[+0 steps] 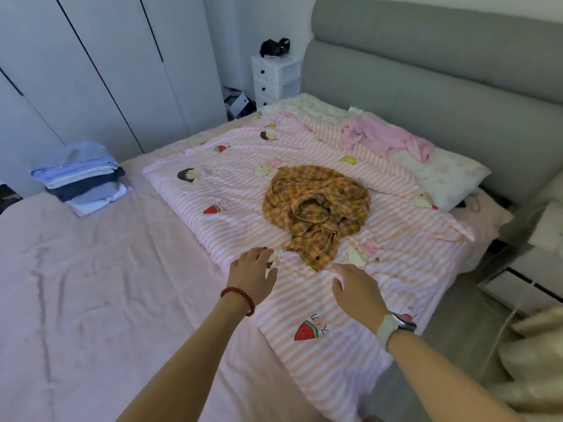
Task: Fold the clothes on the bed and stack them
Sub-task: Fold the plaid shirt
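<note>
- One crumpled garment (315, 208) of thin woven cloth, checked in mustard yellow and brown, is bunched into a loose rounded heap with a narrow tail of fabric trailing toward the viewer; dark buttons are seen on that tail.
- It is laid on a pink-and-white striped quilt (237, 208), soft and ribbed, printed with watermelon slices, a banana and cartoon children, which is spread over the right half of the bed.
- Both hands are held out low over the quilt's near part, on either side of the garment's tail, and nothing is gripped by either.
- The left hand (254, 269), with a red bead bracelet (239, 298) at the wrist, is kept just left of the tail, fingers relaxed and slightly spread.
- The right hand (356, 289), with a pale-strapped watch (396, 325) on the wrist, is placed just below the tail's end, fingers extended and apart, the fingertips near the cloth but not clearly touching it.
- A stack of folded clothes (82, 178) in blues and white is set well apart at the bed's far left, on a smooth, wrinkled pink sheet (91, 284).
- A rumpled pink garment (387, 138) and a white pillow (441, 178) are seen by the padded grey headboard (441, 86).
</note>
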Available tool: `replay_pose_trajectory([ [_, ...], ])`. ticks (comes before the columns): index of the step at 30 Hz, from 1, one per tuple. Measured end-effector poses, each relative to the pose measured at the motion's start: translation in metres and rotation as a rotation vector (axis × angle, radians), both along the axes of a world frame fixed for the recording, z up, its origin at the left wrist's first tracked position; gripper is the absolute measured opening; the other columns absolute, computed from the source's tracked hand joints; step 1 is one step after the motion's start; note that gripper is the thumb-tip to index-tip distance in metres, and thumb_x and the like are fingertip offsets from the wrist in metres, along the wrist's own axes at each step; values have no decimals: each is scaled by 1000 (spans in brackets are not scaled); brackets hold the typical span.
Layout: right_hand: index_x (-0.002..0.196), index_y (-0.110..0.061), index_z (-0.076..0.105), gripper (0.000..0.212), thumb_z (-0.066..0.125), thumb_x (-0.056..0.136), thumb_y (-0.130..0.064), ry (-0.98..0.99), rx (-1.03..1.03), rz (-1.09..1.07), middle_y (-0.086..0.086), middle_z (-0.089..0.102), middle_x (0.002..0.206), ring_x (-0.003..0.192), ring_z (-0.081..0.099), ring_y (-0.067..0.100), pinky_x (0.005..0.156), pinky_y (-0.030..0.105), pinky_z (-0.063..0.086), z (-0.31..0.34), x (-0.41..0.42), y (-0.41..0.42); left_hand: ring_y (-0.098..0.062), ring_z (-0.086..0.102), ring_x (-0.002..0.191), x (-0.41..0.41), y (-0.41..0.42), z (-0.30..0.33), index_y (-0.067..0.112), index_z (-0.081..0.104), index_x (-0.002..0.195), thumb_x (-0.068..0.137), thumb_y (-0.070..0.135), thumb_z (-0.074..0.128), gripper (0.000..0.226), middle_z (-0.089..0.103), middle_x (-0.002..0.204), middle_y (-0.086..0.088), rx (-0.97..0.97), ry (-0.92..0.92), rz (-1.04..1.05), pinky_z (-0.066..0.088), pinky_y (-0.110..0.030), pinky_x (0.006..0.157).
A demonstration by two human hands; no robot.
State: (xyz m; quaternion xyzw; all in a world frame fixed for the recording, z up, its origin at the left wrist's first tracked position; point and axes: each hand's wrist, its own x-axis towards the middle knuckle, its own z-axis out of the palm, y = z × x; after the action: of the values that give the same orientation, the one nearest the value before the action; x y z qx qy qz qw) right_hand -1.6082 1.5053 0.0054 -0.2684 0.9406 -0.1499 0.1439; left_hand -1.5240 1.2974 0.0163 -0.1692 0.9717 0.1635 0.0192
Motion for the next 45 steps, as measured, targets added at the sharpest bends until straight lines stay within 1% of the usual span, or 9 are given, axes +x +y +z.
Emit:
replay_pose_trajectory([
  [8,140,-16,40,43,33,99,-26,-48,25,144,2,43,143,129,40,21,101,36,39,-48,-179,-16,-25,36,130,-159,12,-61,22,34,141,96,38,40,48,35,145,-3,67,-144,73,33,-42,104],
  [17,136,-19,42,39,39,97,-27,81,-17,338,0,44,135,125,38,19,98,33,34,-117,-379,-73,-30,30,132,-353,-22,-150,24,26,144,94,35,48,56,29,147,-5,97,-135,458,37,-44,104],
  [20,134,-19,45,38,39,98,-28,110,-77,459,1,49,125,116,42,20,94,30,38,-133,-401,-98,-29,41,122,-373,-40,-170,26,46,134,95,27,46,39,43,138,-5,96,-182,524,45,-39,92],
  [23,133,-17,46,39,43,97,-31,58,-138,567,2,50,121,111,45,20,87,27,42,-142,-406,-111,-24,58,86,-377,-47,-166,13,61,120,96,15,44,29,66,105,-10,295,-44,581,48,-32,69],
  [26,140,-20,37,51,45,95,-42,-27,-152,589,1,44,127,114,42,20,91,33,42,-140,-401,-120,-8,42,50,-369,-51,-135,2,67,102,94,14,52,21,53,60,-1,587,175,609,35,-22,52],
  [28,141,-20,36,55,46,93,-46,-48,-211,568,1,43,130,117,40,20,93,35,42,-128,-394,-127,-2,37,41,-362,-56,-100,3,66,90,93,16,55,17,44,53,5,643,222,539,30,-15,47],
  [35,134,-10,45,53,54,92,-40,56,-516,531,6,48,128,119,45,23,94,38,43,-22,-373,-151,-10,40,56,-327,-63,40,-1,60,77,93,16,55,24,45,61,-7,534,486,447,33,-19,53],
  [40,143,-20,33,61,47,91,-48,125,-648,615,-2,44,130,118,42,14,89,31,44,71,-329,-151,-14,46,65,-283,-42,140,-3,62,78,92,18,55,27,53,69,-10,381,685,398,39,-27,61],
  [45,121,-12,54,29,41,98,-26,152,-865,667,-2,51,98,92,56,21,70,31,43,160,-266,-143,-16,46,66,-213,-15,231,-8,59,74,92,18,55,32,50,67,-11,315,879,380,39,-30,62],
])
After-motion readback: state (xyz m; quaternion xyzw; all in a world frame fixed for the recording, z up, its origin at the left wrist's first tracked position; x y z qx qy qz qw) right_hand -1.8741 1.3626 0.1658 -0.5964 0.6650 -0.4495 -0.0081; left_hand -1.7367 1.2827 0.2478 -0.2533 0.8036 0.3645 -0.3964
